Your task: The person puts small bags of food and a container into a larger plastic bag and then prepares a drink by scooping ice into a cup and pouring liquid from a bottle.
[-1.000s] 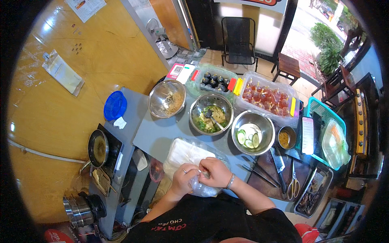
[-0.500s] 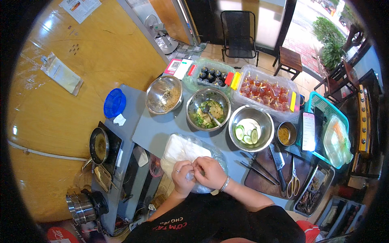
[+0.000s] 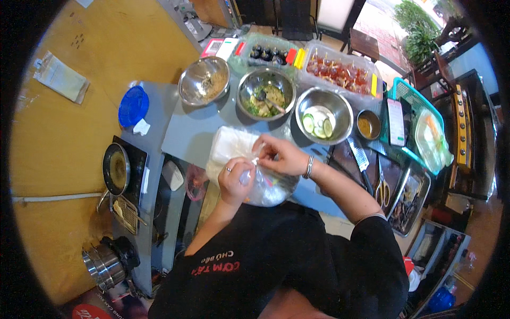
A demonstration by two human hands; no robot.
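A clear plastic bag (image 3: 270,190) bulges at the near edge of the grey table. My left hand (image 3: 236,178), with a ring on one finger, is closed around its gathered top. Bent over the same twisted plastic, my right hand (image 3: 284,155) pinches it between thumb and fingers just right of the left. What the bag holds is blurred, though small coloured bits show through the plastic. Directly beyond my hands lies a white foam-like box (image 3: 232,144), partly covered by clear film; whether it is inside the bag I cannot tell.
Steel bowls with shreds (image 3: 204,81), chopped greens (image 3: 265,94) and cucumber slices (image 3: 324,116) line the far side. Behind stand tubs of dark (image 3: 268,49) and red bottles (image 3: 342,66). A knife (image 3: 361,162) and scissors (image 3: 381,186) lie right; a pan (image 3: 116,169) sits left.
My right hand has drawn slightly away from my left, its elbow swinging outward, while both keep hold of the bag's top. The whole scene has shifted upward in view.
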